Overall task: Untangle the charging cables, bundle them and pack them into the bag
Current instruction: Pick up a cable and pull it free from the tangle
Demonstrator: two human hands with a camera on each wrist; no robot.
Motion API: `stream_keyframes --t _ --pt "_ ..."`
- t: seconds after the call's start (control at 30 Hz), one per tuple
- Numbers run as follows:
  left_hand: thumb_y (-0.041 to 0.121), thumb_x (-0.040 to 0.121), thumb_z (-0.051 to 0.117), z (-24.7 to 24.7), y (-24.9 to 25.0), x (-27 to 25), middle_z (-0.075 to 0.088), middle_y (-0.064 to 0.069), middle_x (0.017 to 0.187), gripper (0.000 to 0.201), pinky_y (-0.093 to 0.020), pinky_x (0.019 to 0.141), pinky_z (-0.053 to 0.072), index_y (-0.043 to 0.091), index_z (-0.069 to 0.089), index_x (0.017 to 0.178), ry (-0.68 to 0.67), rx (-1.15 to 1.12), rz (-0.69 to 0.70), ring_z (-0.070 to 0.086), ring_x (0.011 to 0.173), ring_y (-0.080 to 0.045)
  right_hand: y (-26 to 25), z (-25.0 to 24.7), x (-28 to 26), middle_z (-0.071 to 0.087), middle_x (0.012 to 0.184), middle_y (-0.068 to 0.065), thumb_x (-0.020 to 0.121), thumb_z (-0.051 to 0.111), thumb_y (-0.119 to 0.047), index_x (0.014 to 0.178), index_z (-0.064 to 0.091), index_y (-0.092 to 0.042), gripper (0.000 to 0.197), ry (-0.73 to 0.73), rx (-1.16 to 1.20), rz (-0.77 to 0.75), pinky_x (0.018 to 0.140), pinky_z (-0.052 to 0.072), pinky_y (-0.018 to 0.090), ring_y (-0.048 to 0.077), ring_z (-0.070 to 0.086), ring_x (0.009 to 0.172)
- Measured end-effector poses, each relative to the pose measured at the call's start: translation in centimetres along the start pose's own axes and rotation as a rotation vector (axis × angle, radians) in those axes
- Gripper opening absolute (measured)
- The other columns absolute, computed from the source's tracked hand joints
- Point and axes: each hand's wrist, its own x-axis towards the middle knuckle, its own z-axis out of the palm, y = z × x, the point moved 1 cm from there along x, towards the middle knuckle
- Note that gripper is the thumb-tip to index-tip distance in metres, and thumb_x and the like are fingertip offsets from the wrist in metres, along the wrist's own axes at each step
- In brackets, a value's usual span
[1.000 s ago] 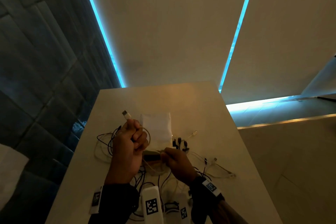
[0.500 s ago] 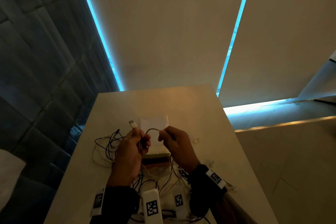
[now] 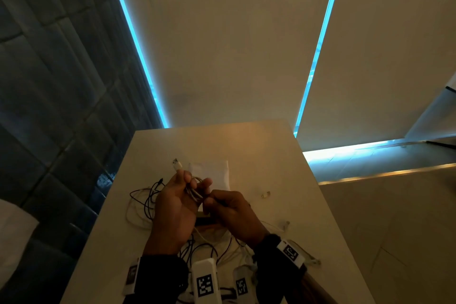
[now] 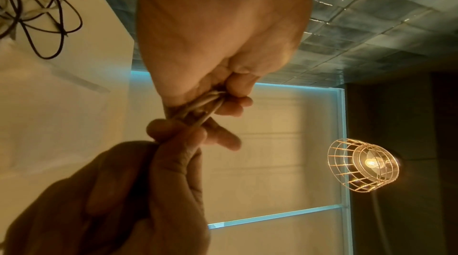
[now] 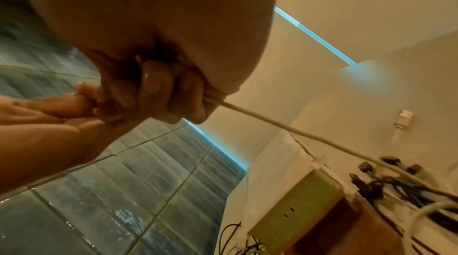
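Note:
My left hand (image 3: 185, 190) holds a small coil of white cable (image 3: 195, 191) above the table, and the cable's USB plug (image 3: 176, 164) sticks up past the fingers. My right hand (image 3: 222, 205) pinches the same cable just right of the coil. In the left wrist view the looped strands (image 4: 198, 104) run between both hands' fingers. In the right wrist view the cable's tail (image 5: 285, 128) trails down to the table. A white bag (image 3: 217, 173) lies flat behind the hands.
Tangled black and white cables (image 3: 145, 202) lie left of my hands, and more (image 3: 214, 249) lie near my wrists. A loose plug (image 3: 265, 195) sits to the right. A small green and brown box (image 5: 302, 198) stands under the hands. The table (image 3: 246, 140) ends at a tiled wall on the left.
My right hand rose from the table to the left hand, then came back down and in beside it, with the white cable now looped in the left hand's fingers.

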Motion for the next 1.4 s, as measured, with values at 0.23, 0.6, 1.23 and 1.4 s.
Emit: stream_keyframes --t 0.23,0.6,1.23,1.4 --pt "0.027 0.089 0.042 0.6 0.3 -0.3 0.05 -0.004 0.062 0.03 -0.021 0.048 0.038 0.012 0.052 0.066 -0.107 0.051 0.055 0.038 0.045 -0.013 1.6 -0.3 -1.2 0.057 0.051 -0.015 0.098 0.045 0.001 0.078 0.055 -0.004 0.023 -0.006 -0.026 0.082 0.055 0.041 0.006 -0.006 0.054 0.05" --pt "0.028 0.085 0.043 1.1 -0.3 0.1 0.041 0.0 0.054 0.034 -0.02 0.043 0.035 0.015 0.057 0.058 -0.114 0.144 0.061 0.037 0.042 -0.012 5.3 -0.8 -0.3 0.048 0.062 -0.007 0.097 0.05 -0.015 0.071 0.056 -0.012 0.027 0.08 -0.171 0.081 0.06 0.036 0.021 0.004 0.043 0.059" --pt "0.017 0.102 0.031 -1.4 0.6 0.4 0.045 0.002 0.051 0.037 -0.023 0.049 0.027 0.008 0.044 0.069 0.075 0.387 0.072 0.036 0.049 -0.014 6.3 -1.2 1.8 0.053 0.054 -0.01 0.095 0.055 -0.016 0.065 0.061 -0.019 0.031 0.299 -0.257 0.152 0.054 0.037 0.019 0.002 0.047 0.051" --pt "0.019 0.103 0.03 -1.2 0.0 0.5 0.056 -0.006 0.062 0.038 -0.031 0.058 0.03 0.01 0.047 0.071 0.138 0.541 0.037 0.05 0.062 -0.022 0.7 -0.1 2.7 0.05 0.052 -0.009 0.096 0.055 -0.016 0.074 0.064 -0.01 0.024 0.22 -0.122 -0.07 0.052 0.035 0.022 0.004 0.043 0.049"
